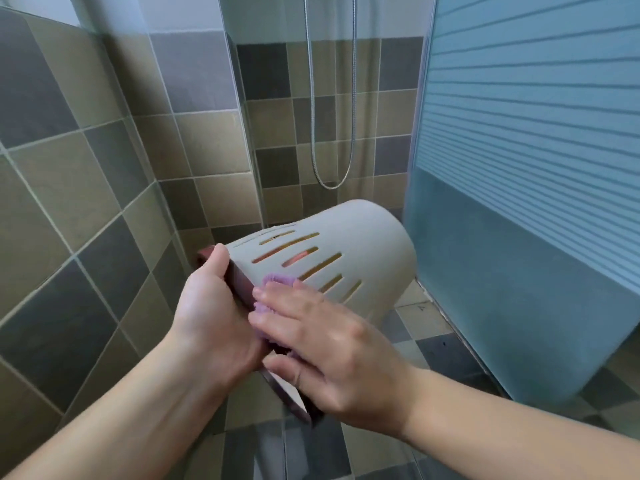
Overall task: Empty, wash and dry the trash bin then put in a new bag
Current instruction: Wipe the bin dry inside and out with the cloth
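A: Trash bin (349, 244): held in the air over the tiled floor (429, 327), in front of the shower corner. Beige slotted wall, dark red rim band (239, 278).

B: Position against the fingers?

A: Left hand (214, 306) grips the rim on the near-left side; thumb lies on the outer band, the other fingers are curled out of sight inside the mouth. Right hand (322, 348) lies on the outer wall just past the rim, fingers (277, 299) straight and close together, pressing a purple cloth (273, 282) flat against the bin. Cloth shows at the fingertips and below the palm. Thumb rests near the lower rim.

B: Orientation?

A: Bin lies on its side. Long axis runs from the mouth, near and lower left, to the closed base, far and upper right, tilted slightly upward. Base points toward the frosted glass shower door (526, 168). Slots run along the long axis.

B: Surroundings?

A: Tiled wall (69, 168) at left; metal shower hose (332, 133) hangs in a loop behind the bin.
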